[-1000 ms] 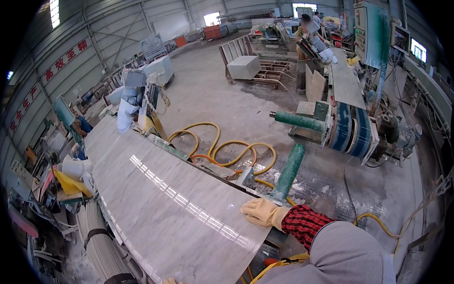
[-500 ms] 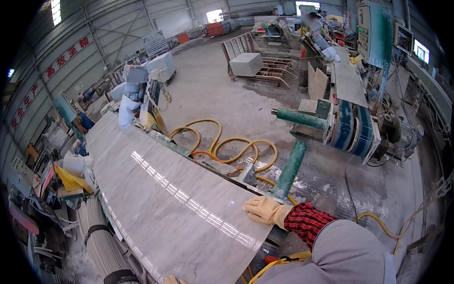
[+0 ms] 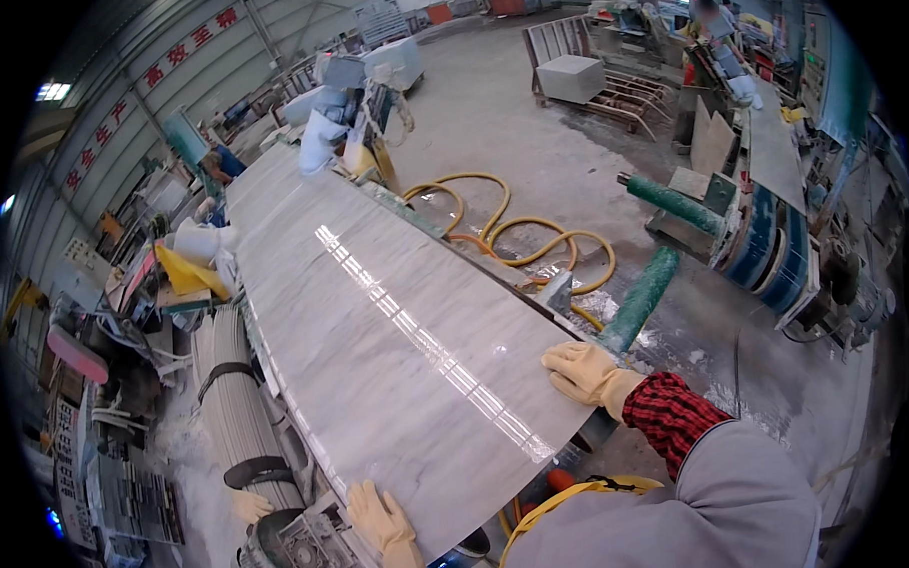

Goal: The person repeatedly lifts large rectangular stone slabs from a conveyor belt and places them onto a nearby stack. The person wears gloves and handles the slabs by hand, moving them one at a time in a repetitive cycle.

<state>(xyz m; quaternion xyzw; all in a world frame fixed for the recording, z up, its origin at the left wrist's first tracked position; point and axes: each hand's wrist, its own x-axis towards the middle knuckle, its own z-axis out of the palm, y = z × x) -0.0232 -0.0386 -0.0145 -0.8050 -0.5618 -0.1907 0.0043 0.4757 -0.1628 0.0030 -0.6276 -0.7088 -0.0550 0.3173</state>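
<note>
I keep both gloved palms flat, fingers spread, on the polished grey slab (image 3: 396, 326): left hand (image 3: 381, 522) and right hand (image 3: 588, 372) at its near corners. Push evenly, avoid skew.

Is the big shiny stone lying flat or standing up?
Flat. The stone slab lies face up, ceiling lights mirrored along it, with both gloved hands, left and right, at its near edge.

Red lettered signs (image 3: 176, 53) — high along grey left wall

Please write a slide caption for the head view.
Two gloved hands, left and right, rest on a long polished grey stone slab.
</note>
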